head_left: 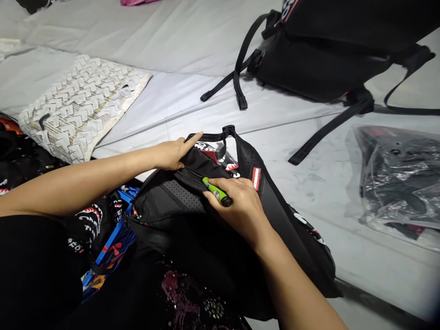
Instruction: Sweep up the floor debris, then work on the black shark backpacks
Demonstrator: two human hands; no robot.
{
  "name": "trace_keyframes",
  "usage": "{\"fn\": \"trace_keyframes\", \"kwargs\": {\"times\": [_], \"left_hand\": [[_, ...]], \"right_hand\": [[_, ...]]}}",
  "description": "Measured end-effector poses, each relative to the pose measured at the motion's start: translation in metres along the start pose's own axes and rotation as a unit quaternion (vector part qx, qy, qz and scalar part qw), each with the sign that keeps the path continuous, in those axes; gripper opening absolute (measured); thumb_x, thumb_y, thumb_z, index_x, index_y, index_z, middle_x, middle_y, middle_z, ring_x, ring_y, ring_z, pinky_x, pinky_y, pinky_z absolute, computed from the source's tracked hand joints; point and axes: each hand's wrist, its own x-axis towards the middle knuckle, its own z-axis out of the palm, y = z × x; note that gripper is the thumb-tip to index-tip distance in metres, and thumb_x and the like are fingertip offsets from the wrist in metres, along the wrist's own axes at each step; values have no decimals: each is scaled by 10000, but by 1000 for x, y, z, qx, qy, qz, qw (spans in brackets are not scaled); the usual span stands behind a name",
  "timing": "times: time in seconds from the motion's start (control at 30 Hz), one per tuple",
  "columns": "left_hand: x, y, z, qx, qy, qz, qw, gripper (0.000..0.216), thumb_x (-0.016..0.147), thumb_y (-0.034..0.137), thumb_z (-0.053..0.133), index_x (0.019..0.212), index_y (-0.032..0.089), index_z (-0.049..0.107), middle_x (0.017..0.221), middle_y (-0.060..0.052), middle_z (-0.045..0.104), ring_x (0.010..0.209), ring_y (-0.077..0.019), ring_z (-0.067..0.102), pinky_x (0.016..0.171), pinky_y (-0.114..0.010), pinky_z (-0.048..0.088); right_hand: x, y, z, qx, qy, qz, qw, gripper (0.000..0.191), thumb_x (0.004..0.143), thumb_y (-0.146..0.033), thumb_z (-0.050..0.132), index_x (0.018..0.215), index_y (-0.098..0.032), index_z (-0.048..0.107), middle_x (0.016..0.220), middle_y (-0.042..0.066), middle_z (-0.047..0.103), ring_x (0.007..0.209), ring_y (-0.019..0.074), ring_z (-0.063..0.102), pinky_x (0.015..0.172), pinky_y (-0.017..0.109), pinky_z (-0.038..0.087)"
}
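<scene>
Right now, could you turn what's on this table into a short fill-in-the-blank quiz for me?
1. The right hand holds a lighter whose body is ____.
2. The left hand presses on a backpack coloured ____.
3. At the far left lies a ____ quilted bag.
4. At the right edge, a dark item lies wrapped in clear ____.

Missing words: green; black; white; plastic
</scene>
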Motion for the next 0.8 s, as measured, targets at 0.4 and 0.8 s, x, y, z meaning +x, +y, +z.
{"fn": "trace_keyframes", "kwargs": {"times": [0.4,0.8], "left_hand": [[4,-1,8,-33,54,4,998,1042,826,198,591,1589,245,-116,1214,-139,588,973,-241,652,746,-276,468],[6,-2,12,-52,64,13,996,987,841,159,543,1599,248,-84,1239,-157,572,946,-239,651,755,-293,486]], "right_hand": [[42,-7,23,-14,-97,17,995,233,888,-227,655,1101,-217,749,926,56,789,815,237,734,824,380,504],[48,-24,22,-48,-100,29,993,228,895,-210,650,1100,-203,751,976,69,786,854,254,736,843,395,527]]}}
